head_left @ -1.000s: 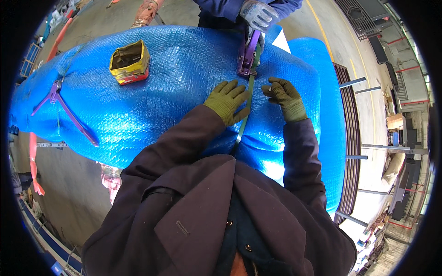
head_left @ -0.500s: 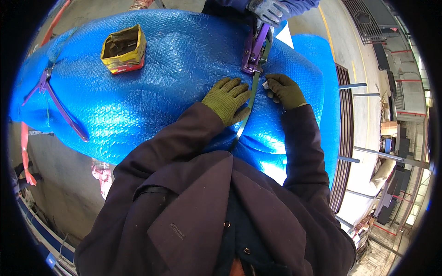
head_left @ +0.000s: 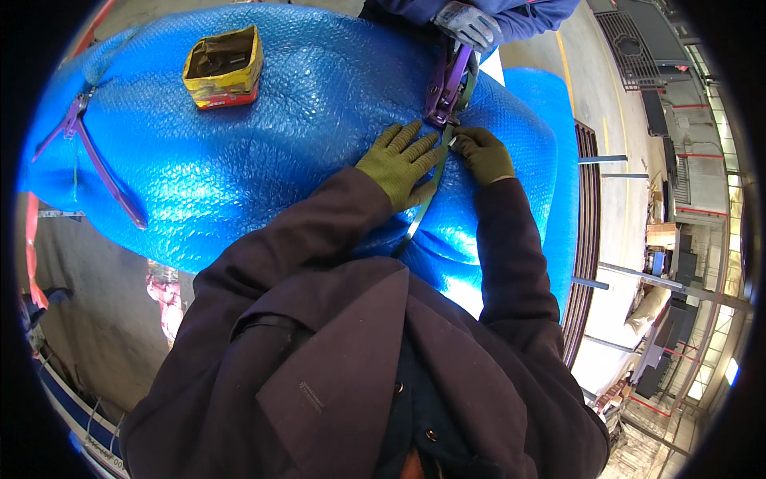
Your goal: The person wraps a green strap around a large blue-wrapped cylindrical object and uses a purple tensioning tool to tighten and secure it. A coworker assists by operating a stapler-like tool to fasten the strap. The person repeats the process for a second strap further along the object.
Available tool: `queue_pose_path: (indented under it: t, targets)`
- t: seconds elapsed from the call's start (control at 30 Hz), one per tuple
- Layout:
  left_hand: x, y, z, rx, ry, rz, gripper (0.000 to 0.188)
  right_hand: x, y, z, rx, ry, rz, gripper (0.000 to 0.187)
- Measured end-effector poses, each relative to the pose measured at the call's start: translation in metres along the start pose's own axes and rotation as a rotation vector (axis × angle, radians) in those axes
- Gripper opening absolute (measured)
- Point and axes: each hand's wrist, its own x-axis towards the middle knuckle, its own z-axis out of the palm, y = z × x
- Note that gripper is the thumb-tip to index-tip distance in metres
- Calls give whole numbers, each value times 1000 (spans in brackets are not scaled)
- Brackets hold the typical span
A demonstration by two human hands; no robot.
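Note:
My left hand point(head_left: 399, 166), in a green work glove, lies flat with fingers spread on the blue bubble wrap point(head_left: 263, 152) that covers a large bundle. Its fingertips and thumb reach the narrow green strap point(head_left: 425, 209) running over the wrap. On the strap's other side my right hand point(head_left: 485, 156), gloved alike, pinches a small shiny metal clip point(head_left: 452, 142) against the strap. Just beyond, a purple strapping tool point(head_left: 447, 89) sits on the strap. A co-worker's grey-gloved hand point(head_left: 469, 25) rests at its far end. The fingers hide part of the clip.
A yellow and red open box point(head_left: 223, 72) stands on the wrap at the far left, with small dark pieces inside. Left of it lies a purple long-handled cutter point(head_left: 100, 164). Metal bars point(head_left: 602, 160) jut out beyond the bundle's right side.
My right hand has moved left and brought the metal clip to the strap just below the tool. My left hand stays flat on the wrap.

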Motion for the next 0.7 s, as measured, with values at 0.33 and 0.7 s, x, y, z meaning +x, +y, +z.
queue_pose_path:
  t: [0.33,0.7]
  targets:
    - [-1,-2,7,17,-82,-31,66,1,0,-6,-60,-74,69,35]
    - [-1,-4,9,20,-99,-32,67,9,3,-8,-238,-64,7,36]
